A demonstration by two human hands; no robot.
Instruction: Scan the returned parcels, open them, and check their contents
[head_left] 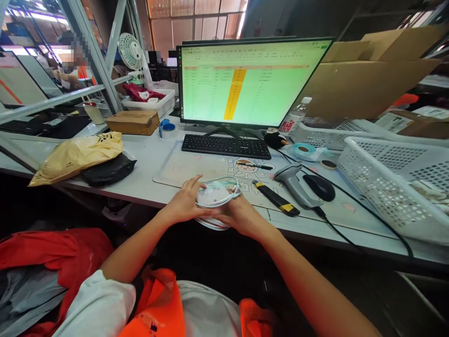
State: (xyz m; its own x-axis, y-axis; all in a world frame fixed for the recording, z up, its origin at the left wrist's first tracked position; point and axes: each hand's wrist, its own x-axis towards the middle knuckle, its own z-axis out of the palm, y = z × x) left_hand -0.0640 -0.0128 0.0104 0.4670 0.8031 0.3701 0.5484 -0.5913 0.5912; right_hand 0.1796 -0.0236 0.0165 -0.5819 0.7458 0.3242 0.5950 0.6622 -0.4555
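Observation:
Both hands hold a coiled white cable (214, 204) at the front edge of the desk. A pale label or card (214, 193) with small print shows inside the coil. My left hand (187, 201) is curled round the coil's left side, its fingers on the top. On the other side, my right hand (242, 213) grips the coil from the right and below, with some fingers hidden behind it. Just right of the hands a black and yellow utility knife (277, 199) lies on the desk mat (168, 173). A pen (254, 165) lies behind the coil.
A barcode scanner (296, 185) and black mouse (319, 187) lie at the right, near a white basket (396, 196). Behind the mat are a keyboard (226, 146) and monitor (245, 84). Yellow (79, 157) and black bags (108, 171) lie left. A person (72, 61) is at the far left.

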